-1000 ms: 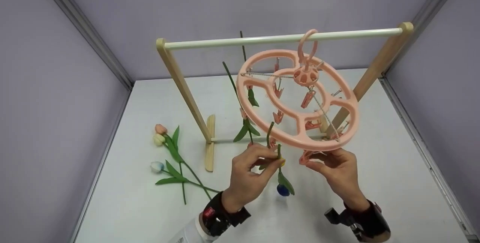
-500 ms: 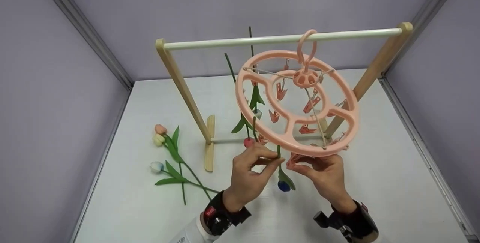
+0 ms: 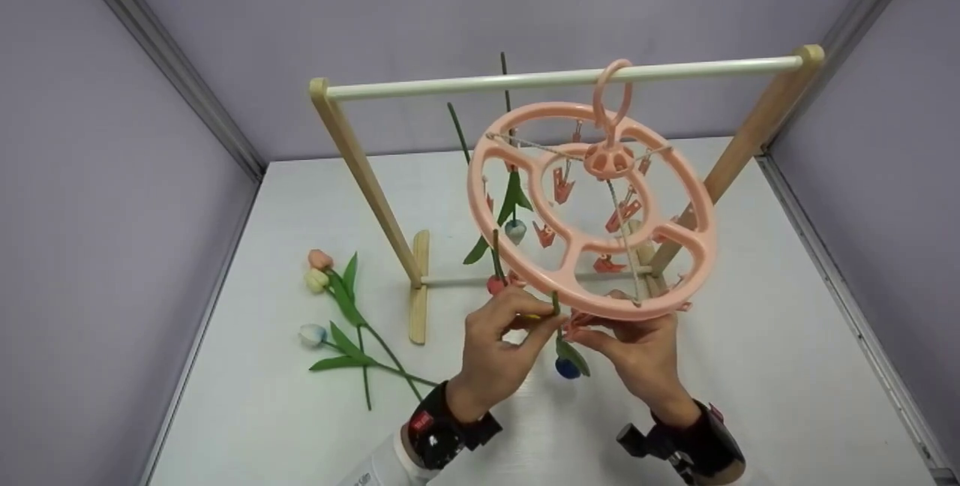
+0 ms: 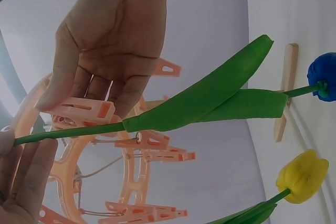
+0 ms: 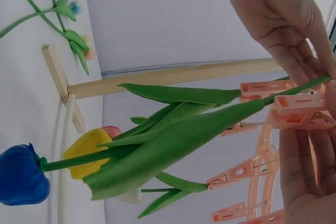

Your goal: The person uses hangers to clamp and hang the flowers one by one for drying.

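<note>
Pinching a blue tulip stem, the left hand feeds it toward the peg the right hand squeezes; it looks not yet clipped. Several tulips hang from the round hanger already; three tulips wait on the bench.

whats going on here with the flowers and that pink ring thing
A person is working at a round pink peg hanger that hangs from the rail of a wooden rack. The left hand pinches the green stem of a blue tulip, head down, at the ring's near edge. The right hand holds a pink clip beside that stem. Other tulips already hang from clips, and three more tulips lie on the white table to the left.
</note>
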